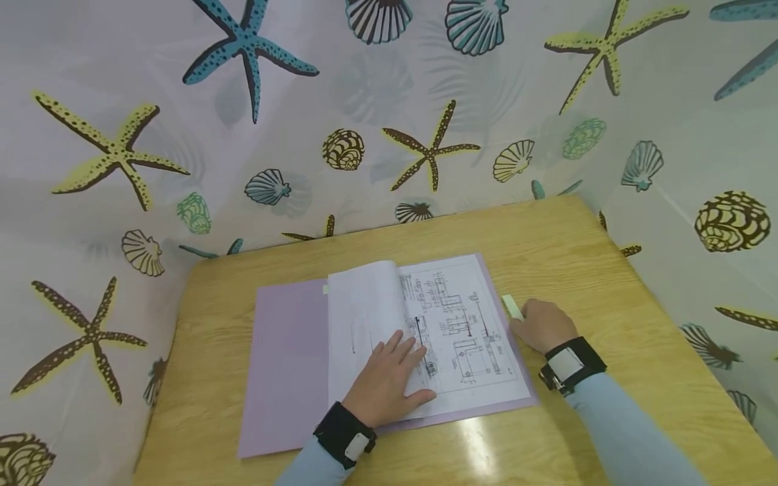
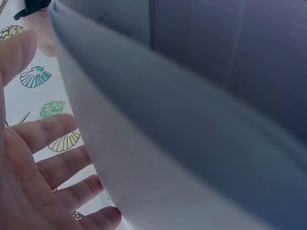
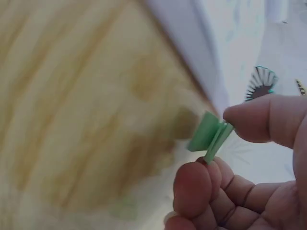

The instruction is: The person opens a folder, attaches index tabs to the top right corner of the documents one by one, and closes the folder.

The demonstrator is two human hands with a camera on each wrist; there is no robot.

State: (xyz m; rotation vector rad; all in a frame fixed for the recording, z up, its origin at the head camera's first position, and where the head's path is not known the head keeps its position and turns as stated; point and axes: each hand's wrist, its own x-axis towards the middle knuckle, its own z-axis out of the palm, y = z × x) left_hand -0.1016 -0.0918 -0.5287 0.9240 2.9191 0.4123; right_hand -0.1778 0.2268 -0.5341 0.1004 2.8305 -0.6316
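Note:
A lilac folder [image 1: 286,364] lies open on the wooden table [image 1: 547,243], with white sheets of technical drawings [image 1: 462,331] on its right half. My left hand [image 1: 392,378] lies flat with straight fingers on the sheets near the fold, beside a raised white page [image 1: 358,317]. That page fills the left wrist view as a blurred white sheet [image 2: 192,134] beside my spread fingers [image 2: 53,167]. My right hand [image 1: 542,325] rests just right of the folder's edge and pinches a small pale green clip [image 1: 512,307]. In the right wrist view the green clip [image 3: 209,135] sits between thumb and fingertip.
A curtain printed with starfish and shells [image 1: 389,121] closes off the table at the back and on both sides. Bare wood shows in front of the folder and to its right.

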